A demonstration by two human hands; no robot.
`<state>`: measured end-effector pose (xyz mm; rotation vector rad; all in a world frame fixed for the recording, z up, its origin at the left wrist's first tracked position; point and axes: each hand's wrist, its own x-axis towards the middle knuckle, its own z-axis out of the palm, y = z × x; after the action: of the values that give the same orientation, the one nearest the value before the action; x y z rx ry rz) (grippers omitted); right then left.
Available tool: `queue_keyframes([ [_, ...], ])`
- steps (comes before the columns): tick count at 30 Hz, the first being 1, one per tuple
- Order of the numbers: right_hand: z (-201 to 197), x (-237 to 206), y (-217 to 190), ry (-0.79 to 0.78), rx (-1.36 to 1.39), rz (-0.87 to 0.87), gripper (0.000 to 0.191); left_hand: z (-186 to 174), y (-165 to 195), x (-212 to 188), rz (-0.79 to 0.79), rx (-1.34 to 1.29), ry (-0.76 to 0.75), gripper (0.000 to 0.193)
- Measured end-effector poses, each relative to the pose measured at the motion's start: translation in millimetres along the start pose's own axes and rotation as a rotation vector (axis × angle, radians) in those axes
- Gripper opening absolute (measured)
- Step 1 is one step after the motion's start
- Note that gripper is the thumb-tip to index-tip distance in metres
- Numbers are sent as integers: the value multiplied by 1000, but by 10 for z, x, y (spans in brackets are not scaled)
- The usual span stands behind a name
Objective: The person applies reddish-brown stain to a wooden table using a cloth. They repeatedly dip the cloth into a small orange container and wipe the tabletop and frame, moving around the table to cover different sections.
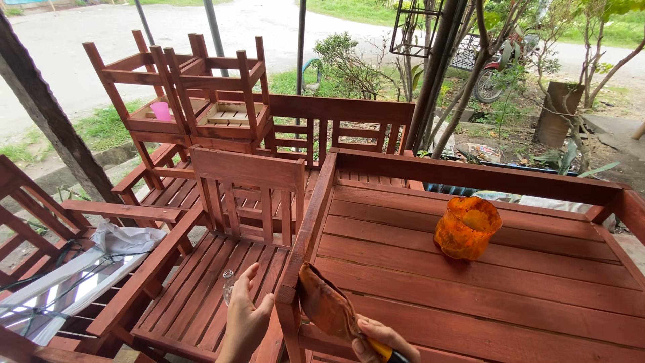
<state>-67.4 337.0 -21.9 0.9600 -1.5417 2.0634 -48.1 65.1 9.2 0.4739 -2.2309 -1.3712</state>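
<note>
My right hand (379, 339) grips a paintbrush (329, 308) with reddish-brown stained bristles, laid against the near rail of a red-brown slatted wooden table (470, 289). My left hand (247, 316) hovers open, fingers spread, above the seat of a matching wooden chair (222, 269), just left of the table's corner post. An orange stain-smeared container (466, 227) sits on the tabletop, well beyond the brush.
More red-brown chairs (201, 101) are stacked behind, one holding a pink cup (160, 110). A bench back (342, 124) stands beyond them. At the left lie a glass sheet (60, 296) and a white cloth (127, 238). A motorbike (497, 64) is parked among trees.
</note>
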Motion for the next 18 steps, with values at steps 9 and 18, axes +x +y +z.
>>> queue_keyframes([
  [9, -519, 44, 394, -324, 472, 595, 30, 116, -31, 74, 22, -35, 26, 69],
  [18, -642, 39, 230, -339, 132, 107, 25, 76, 124, 48, -196, -34, -25, 72],
])
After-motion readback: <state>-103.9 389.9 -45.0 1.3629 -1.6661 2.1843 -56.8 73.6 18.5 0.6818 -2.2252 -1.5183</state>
